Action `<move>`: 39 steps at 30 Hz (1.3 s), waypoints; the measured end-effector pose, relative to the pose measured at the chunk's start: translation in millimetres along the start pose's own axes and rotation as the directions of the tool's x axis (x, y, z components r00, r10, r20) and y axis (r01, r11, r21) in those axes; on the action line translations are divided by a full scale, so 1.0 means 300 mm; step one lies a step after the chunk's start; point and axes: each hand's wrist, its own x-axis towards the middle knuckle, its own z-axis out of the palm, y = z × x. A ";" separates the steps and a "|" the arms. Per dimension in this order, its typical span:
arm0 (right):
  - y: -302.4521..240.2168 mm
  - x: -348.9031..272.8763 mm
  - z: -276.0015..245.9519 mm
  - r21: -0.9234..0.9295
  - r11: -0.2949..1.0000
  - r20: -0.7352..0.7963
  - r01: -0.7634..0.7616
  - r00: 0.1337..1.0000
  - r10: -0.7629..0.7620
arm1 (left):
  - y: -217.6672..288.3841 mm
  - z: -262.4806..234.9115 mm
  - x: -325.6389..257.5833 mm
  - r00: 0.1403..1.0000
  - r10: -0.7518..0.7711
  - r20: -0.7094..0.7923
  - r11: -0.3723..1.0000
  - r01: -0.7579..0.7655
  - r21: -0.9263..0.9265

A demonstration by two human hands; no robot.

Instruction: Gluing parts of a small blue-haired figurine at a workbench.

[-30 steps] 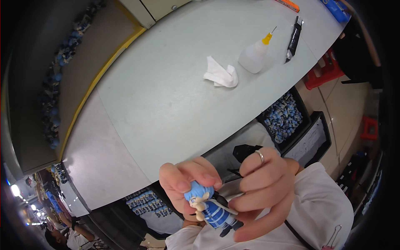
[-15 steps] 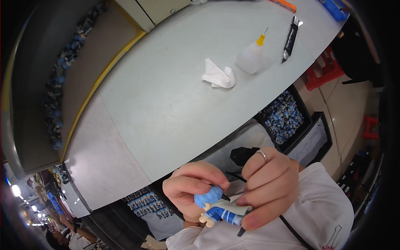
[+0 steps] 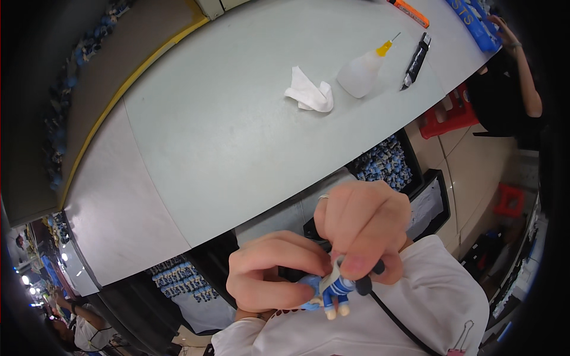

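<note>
We see the pale grey table (image 3: 225, 136) filling the upper view. Below its near edge, close to our chest, our right hand (image 3: 365, 228) and left hand (image 3: 273, 276) meet, each grip closed on 1 small blue figurine (image 3: 332, 292) held between them, its pale feet pointing down. Far up the table lie a crumpled white tissue (image 3: 310, 94), a clear glue bottle (image 3: 362, 72) with a yellow nozzle just right of it, then a black utility knife (image 3: 415, 59).
</note>
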 end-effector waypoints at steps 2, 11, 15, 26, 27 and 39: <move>0.004 0.000 -0.002 0.012 0.999 -0.006 -0.050 0.999 0.050 | -0.003 -0.006 -0.005 0.999 0.028 0.016 0.999 -0.029 0.036; -0.010 0.018 -0.026 -0.223 0.969 0.045 -0.102 0.992 0.115 | -0.039 -0.017 -0.006 0.967 0.163 0.197 0.935 -0.215 0.282; -0.029 0.032 -0.096 -0.794 0.564 0.085 0.229 0.959 -0.271 | -0.019 -0.004 -0.013 0.979 0.186 -0.085 0.934 -0.149 0.325; -0.068 0.189 -0.188 -0.926 -0.350 -0.110 -0.141 0.988 -0.108 | 0.008 -0.046 -0.013 0.994 0.093 -0.065 0.768 -0.031 0.639; -0.068 0.184 -0.198 -0.900 -0.425 -0.086 -0.094 0.996 -0.037 | 0.014 -0.047 -0.011 0.993 0.088 -0.074 0.759 -0.019 0.651; -0.162 0.079 -0.036 -0.458 0.872 -0.307 -0.175 0.951 0.029 | 0.043 -0.053 -0.015 0.993 0.121 0.014 0.643 -0.089 0.761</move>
